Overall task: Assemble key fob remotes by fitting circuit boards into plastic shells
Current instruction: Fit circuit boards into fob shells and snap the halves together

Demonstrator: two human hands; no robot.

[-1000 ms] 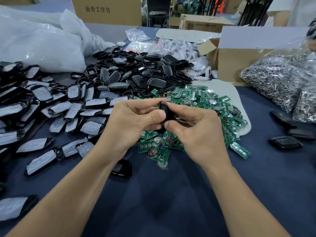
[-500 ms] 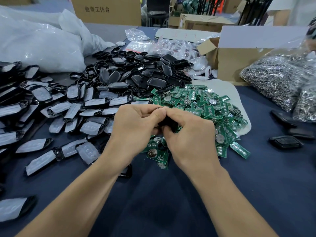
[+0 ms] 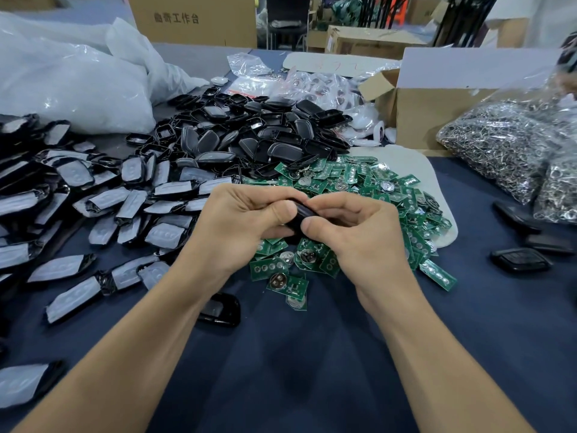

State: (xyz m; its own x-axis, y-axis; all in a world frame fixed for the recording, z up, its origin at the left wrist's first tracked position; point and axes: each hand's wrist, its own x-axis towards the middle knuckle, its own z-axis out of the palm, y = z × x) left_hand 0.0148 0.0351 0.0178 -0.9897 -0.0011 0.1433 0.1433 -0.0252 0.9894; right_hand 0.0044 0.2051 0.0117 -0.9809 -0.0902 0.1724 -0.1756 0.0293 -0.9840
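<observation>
Both hands grip one black key fob shell [image 3: 300, 214] above the table's middle. My left hand [image 3: 237, 226] holds its left side and my right hand [image 3: 352, 235] pinches its right side, thumbs on top. Most of the shell is hidden by fingers, and whether a board sits inside cannot be seen. A heap of green circuit boards [image 3: 368, 189] with coin cells lies just behind and under the hands. Black empty shells [image 3: 259, 139] are piled behind that. A single black shell [image 3: 223, 309] lies on the cloth under my left wrist.
Shell halves covered in grey film [image 3: 103, 195] spread across the left. White plastic bags [image 3: 68, 82] sit at the far left, a cardboard box [image 3: 437, 101] and bags of metal rings [image 3: 505, 145] at the right. A few black fobs [image 3: 521, 259] lie at the right edge.
The hands dropped and closed tightly over the shell half a second ago, then rose slightly and eased apart, so part of the black shell shows between the thumbs again.
</observation>
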